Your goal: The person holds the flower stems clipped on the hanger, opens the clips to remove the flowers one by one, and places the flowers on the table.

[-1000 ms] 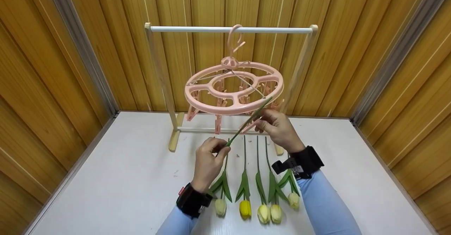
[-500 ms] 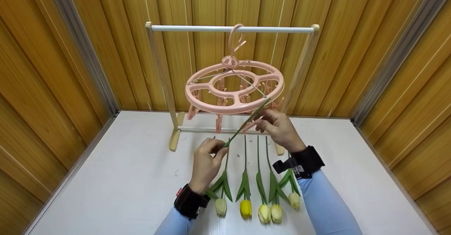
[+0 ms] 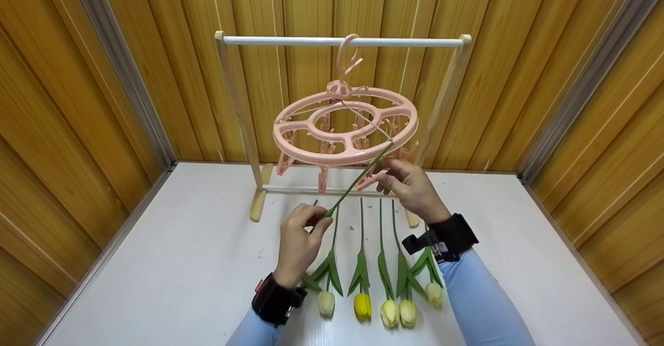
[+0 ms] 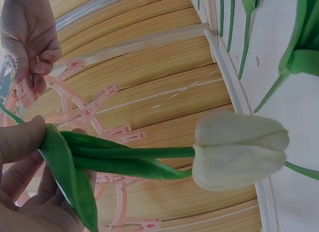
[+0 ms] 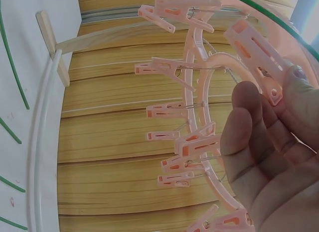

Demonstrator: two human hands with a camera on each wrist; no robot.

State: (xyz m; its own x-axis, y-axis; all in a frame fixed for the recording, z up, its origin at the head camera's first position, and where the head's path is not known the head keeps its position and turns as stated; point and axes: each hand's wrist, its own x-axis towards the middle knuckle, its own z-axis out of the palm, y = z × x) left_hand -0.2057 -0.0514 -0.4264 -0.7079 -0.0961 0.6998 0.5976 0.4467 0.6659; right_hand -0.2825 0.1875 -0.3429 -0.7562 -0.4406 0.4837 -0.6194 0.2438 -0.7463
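Observation:
My left hand (image 3: pixel 301 242) pinches an artificial tulip by its green stem (image 3: pixel 358 181) at the leaves. Its white bloom (image 4: pixel 239 149) shows in the left wrist view and is hidden behind the hand in the head view. The stem slants up to the right, its tip in front of the ring of a pink clip hanger (image 3: pixel 311 155). My right hand (image 3: pixel 412 188) pinches one of the hanger's pink clothespins (image 5: pixel 256 55) between thumb and fingers. In the head view the stem passes just left of that hand; whether it touches the clothespin I cannot tell.
The hanger hooks over the white bar (image 3: pixel 290 41) of a wooden-legged rack. More clothespins (image 3: pixel 322 179) dangle from it. Below, several tulips lie on the white table (image 3: pixel 197 242), including a yellow one (image 3: pixel 362 307) and a pale one (image 3: pixel 326 303). Wood-patterned panels (image 3: pixel 306 3) enclose the table.
My left hand has drifted slightly left, and the stem's tip has shifted left and a little up along the ring. The right hand stays in place on the clothespin.

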